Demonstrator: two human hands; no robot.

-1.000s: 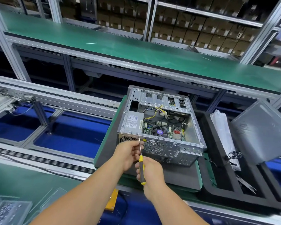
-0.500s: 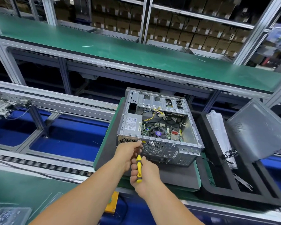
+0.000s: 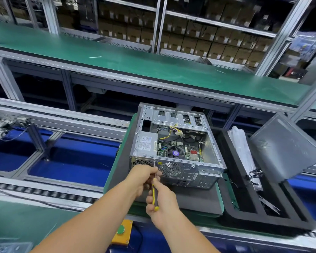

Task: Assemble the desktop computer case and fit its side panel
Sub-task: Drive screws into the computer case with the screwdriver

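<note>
An open desktop computer case lies on its side on a grey pallet, its motherboard and cables exposed. My right hand grips the yellow-and-black handle of a screwdriver. The screwdriver's shaft points up at the case's rear panel beside the fan grille. My left hand pinches the shaft near the tip, close against the rear panel. The grey side panel leans tilted in a black foam tray to the right of the case.
A clear plastic bag and black cables lie in the foam tray. A yellow box with a green button sits at the near edge. Roller conveyor rails run left, and a green shelf spans behind.
Both hands and the screwdriver have kept their place at the case's rear panel. The camera has shifted slightly, so the case sits a little left and lower in view.
</note>
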